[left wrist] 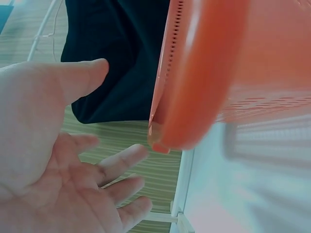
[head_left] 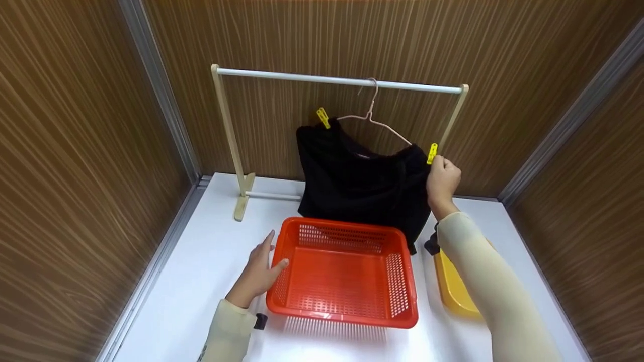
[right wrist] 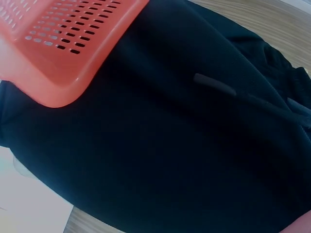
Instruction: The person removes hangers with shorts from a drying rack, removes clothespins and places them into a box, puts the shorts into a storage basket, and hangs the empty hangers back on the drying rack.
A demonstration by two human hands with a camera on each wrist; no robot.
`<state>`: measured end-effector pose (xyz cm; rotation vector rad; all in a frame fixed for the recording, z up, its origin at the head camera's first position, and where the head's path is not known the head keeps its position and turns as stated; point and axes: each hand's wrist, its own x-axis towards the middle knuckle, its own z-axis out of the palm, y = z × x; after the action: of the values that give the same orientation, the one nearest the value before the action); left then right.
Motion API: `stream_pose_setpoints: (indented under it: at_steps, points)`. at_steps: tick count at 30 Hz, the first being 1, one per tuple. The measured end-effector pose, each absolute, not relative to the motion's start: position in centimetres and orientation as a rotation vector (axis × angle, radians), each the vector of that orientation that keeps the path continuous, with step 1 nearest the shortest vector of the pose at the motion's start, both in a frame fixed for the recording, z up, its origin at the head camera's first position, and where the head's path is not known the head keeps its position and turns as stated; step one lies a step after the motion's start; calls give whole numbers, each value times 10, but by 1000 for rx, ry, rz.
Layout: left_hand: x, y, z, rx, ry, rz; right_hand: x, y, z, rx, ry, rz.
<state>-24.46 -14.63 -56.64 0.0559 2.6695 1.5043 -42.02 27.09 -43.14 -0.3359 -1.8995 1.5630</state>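
Black shorts [head_left: 362, 176] with a gathered waistband hang from a pink wire hanger [head_left: 370, 116], and a drawstring [right wrist: 216, 85] shows in the right wrist view. Yellow clothespins [head_left: 323, 117] sit at the two ends of the waistband. My right hand [head_left: 444, 182] has its fingers curled at the shorts' right edge, just below the right-hand clothespin [head_left: 432, 153], gripping the fabric. By the left rim of a red plastic basket [head_left: 347, 321], my left hand [head_left: 257, 274] is spread with straight fingers. Its palm holds nothing in the left wrist view [left wrist: 73, 184].
The hanger hooks over the white bar [head_left: 302, 77] of a small wooden-legged rack [head_left: 229, 130]. Under my right forearm lies a yellow container [head_left: 453, 286]. Wood-grained panels [head_left: 65, 166] enclose the white tabletop [head_left: 176, 296] at the back and sides.
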Motion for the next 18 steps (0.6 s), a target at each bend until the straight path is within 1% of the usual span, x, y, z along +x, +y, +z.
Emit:
stream_pose_setpoints:
  at_steps: [7, 12, 18]
  points:
    - [-243, -151, -574, 61, 2680, 1468, -417, 270, -424, -318, -1863, 1545]
    - [-243, -153, -572, 84, 2687, 1470, -416, 273, -419, -261, -1810, 1610]
    - [-241, -155, -572, 102, 2679, 1458, -417, 279, -412, -272, -1752, 1692]
